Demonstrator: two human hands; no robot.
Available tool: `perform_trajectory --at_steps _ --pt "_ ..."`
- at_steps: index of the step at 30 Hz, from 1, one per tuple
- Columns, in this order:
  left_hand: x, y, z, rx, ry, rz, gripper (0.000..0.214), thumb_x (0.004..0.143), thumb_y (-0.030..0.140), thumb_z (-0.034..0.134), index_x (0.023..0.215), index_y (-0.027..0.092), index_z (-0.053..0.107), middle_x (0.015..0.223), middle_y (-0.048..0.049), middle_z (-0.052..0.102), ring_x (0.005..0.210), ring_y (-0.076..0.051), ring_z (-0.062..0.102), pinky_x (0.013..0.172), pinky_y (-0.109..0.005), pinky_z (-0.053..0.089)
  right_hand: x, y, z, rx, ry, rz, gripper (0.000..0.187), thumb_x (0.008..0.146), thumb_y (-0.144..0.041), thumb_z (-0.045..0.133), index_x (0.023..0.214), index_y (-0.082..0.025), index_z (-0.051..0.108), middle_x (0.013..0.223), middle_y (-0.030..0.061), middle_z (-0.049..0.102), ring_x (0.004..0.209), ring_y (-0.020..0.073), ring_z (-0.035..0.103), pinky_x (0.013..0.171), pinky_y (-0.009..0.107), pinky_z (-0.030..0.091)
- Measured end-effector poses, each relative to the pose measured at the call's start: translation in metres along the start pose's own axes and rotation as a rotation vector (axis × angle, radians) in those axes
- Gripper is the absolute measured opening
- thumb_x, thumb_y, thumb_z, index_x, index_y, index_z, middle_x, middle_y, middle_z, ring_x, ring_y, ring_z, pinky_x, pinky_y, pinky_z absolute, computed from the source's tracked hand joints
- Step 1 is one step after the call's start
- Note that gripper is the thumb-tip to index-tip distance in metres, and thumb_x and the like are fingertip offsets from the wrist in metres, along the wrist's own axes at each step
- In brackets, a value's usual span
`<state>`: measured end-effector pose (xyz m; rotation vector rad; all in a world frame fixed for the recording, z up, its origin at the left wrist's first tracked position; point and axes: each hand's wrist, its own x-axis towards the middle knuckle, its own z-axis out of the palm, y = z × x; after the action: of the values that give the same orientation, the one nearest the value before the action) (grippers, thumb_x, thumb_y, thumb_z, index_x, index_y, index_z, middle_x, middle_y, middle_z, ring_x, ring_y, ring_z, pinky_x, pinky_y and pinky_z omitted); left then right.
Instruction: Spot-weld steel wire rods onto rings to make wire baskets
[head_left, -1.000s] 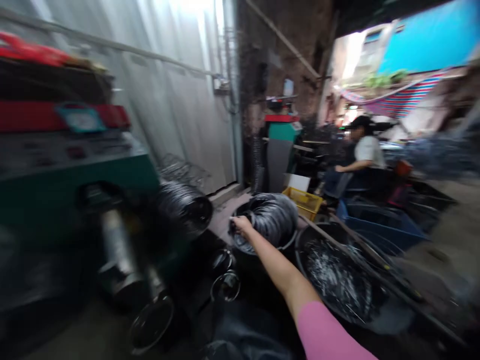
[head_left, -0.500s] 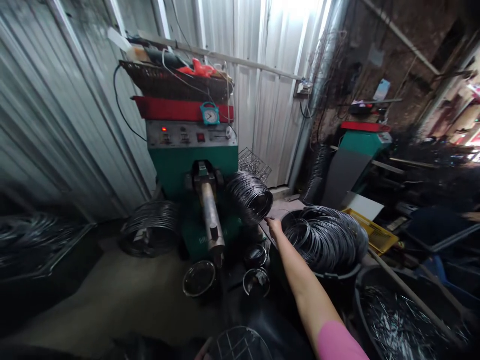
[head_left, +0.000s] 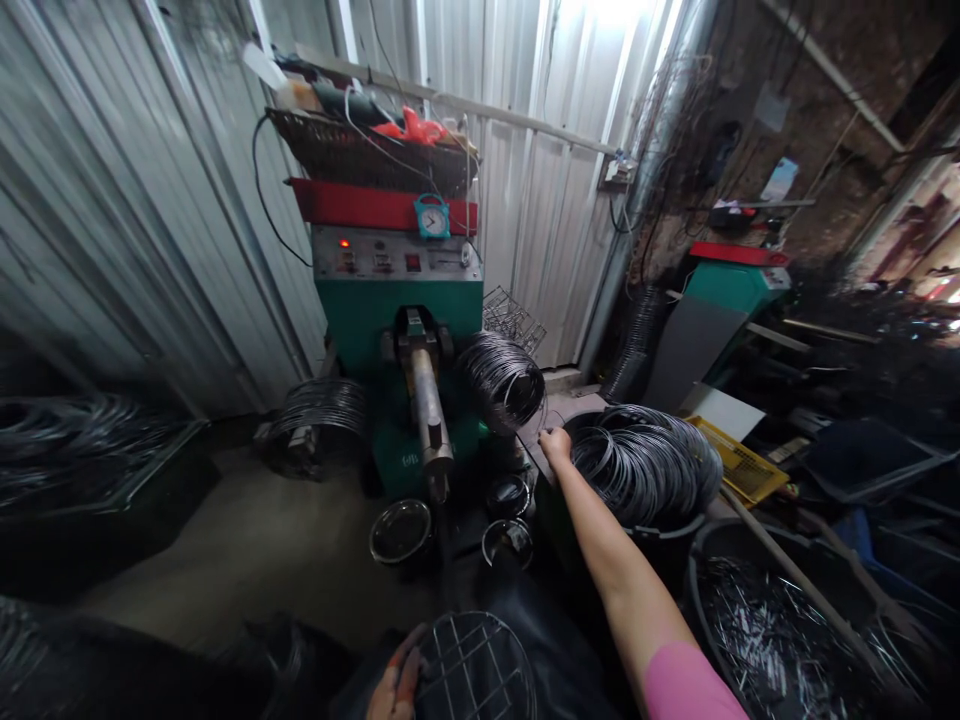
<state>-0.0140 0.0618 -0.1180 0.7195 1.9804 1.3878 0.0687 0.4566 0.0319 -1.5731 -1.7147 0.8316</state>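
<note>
My right hand (head_left: 556,446) is stretched forward with its fingers closed on a thin wire ring (head_left: 553,416), faint against the floor. It is just right of the hanging bundle of wire rings (head_left: 501,382) on the green machine's right side. At the bottom, my left hand (head_left: 397,678) grips the left edge of a round wire grid (head_left: 480,668), which rests over my dark-clad lap. Some of the left fingers look orange. Between the hands and the machine, a metal arm (head_left: 429,405) juts toward me.
The green machine (head_left: 352,310) carries a teal clock (head_left: 433,217) and a loaded basket (head_left: 360,150). On the right stand a tub of wire rings (head_left: 652,465), a yellow crate (head_left: 739,460) and a tub of short metal pieces (head_left: 705,600). Another ring bundle (head_left: 319,415) is at left.
My right hand has drawn slightly away from the hanging bundle, with a thin loop beside it. The left hand and wire grid have risen further into view. The camera has shifted a little.
</note>
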Motion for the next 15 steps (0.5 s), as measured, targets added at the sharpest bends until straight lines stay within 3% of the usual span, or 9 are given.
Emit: perform_trajectory --at_steps 4,9,13,15 --pt "-0.002 0.010 0.002 -0.033 0.034 -0.030 0.047 0.068 0.054 0.049 0.093 0.018 0.065 0.107 -0.0089 0.067 0.114 -0.027 0.054 0.099 -0.036 0.041 -0.014 0.001 -0.024 0.114 0.082 -0.016 0.012 0.069 -0.019 0.052 0.062 -0.015 0.062 0.068 0.0113 0.066 0.080 0.0225 0.062 0.067 0.024 0.044" --pt "-0.010 0.022 0.002 -0.101 0.015 -0.054 0.052 0.067 0.055 0.051 0.100 0.018 0.064 0.113 -0.0084 0.064 0.119 -0.027 0.050 0.103 -0.037 0.037 -0.031 -0.014 -0.055 0.352 0.144 -0.070 0.024 0.076 -0.035 0.047 0.084 -0.015 0.059 0.059 0.0005 0.056 0.049 0.0135 0.051 0.047 0.022 0.040" --pt "-0.008 0.026 -0.006 -0.272 0.066 -0.160 0.055 0.070 0.054 0.055 0.111 0.018 0.060 0.121 -0.0101 0.060 0.119 -0.028 0.049 0.099 -0.041 0.039 -0.046 -0.041 -0.087 0.529 0.072 -0.182 0.038 0.076 -0.052 0.048 0.091 -0.019 0.055 0.059 -0.0050 0.048 0.040 0.0075 0.038 0.039 0.019 0.035" --pt "0.002 0.031 -0.014 -0.367 0.102 -0.151 0.058 0.072 0.054 0.054 0.117 0.017 0.056 0.121 -0.0119 0.059 0.113 -0.028 0.054 0.094 -0.042 0.044 -0.055 -0.056 -0.107 0.653 -0.011 -0.360 0.041 0.072 -0.055 0.054 0.090 -0.019 0.057 0.061 -0.0047 0.049 0.043 0.0068 0.041 0.039 0.017 0.035"
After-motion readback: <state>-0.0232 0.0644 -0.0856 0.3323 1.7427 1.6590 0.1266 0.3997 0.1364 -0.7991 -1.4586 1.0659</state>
